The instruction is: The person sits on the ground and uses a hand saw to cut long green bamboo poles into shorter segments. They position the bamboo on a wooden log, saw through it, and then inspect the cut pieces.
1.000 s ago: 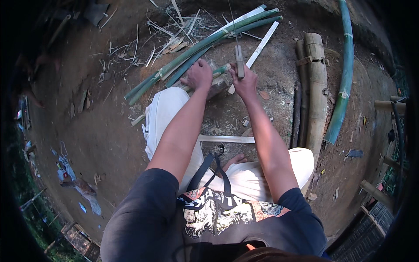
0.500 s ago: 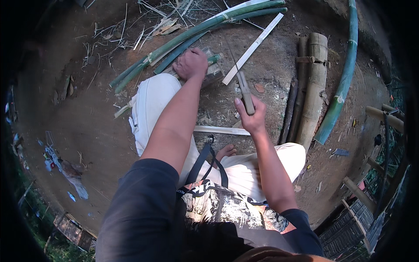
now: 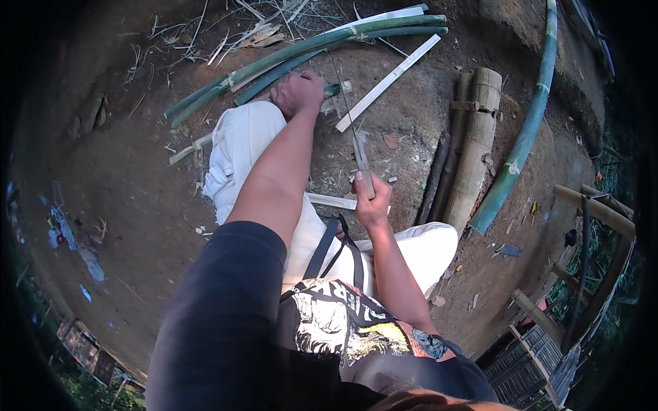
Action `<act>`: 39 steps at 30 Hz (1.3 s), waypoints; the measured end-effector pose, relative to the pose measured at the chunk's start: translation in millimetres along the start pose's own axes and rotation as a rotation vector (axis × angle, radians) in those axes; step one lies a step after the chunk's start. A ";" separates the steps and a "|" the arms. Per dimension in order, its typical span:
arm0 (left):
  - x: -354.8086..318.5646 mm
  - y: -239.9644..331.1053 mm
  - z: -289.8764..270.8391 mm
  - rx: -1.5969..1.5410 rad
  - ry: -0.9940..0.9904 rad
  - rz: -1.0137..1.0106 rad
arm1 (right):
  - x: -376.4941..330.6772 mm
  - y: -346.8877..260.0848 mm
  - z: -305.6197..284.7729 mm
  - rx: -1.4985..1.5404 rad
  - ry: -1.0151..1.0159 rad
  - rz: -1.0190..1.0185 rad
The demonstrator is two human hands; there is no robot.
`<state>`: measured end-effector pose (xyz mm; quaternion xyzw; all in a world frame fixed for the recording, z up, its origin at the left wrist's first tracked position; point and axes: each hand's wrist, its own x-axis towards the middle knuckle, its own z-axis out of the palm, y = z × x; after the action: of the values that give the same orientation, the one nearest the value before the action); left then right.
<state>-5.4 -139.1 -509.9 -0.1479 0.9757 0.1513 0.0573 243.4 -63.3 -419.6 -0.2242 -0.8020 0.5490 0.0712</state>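
Note:
My left hand (image 3: 299,93) is closed round a short green bamboo piece (image 3: 332,90), whose pale end sticks out to the right of my fist. The piece lies low over a wooden block, mostly hidden by my hand. My right hand (image 3: 372,201) grips a thin-bladed cutting tool by its wooden handle (image 3: 361,156). Its long blade points away from me and passes over or beside the bamboo's end. The blade shows edge-on, so I cannot tell whether it is a saw or a knife. A pale split bamboo strip (image 3: 389,83) lies just right of the blade.
Long green bamboo poles (image 3: 301,51) lie beyond my left hand, near scattered shavings (image 3: 264,24). To the right rest a thick dry bamboo log (image 3: 475,144), dark sticks (image 3: 434,178) and a curved green pole (image 3: 526,144). Another pale strip (image 3: 332,201) lies by my legs.
My right hand has drawn the tool leftward and nearer to me, so its blade has come close to the bamboo piece's end. My left hand keeps its grip. The view has shifted slightly.

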 end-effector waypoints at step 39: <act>139.6 -266.7 -108.0 0.096 -0.519 0.602 | -21.0 -7.0 -10.5 0.066 -0.016 0.057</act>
<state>-63.7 -453.5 -503.6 0.1905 0.9345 0.1478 0.2619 263.9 -65.7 -406.4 -0.2401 -0.7773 0.5788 0.0564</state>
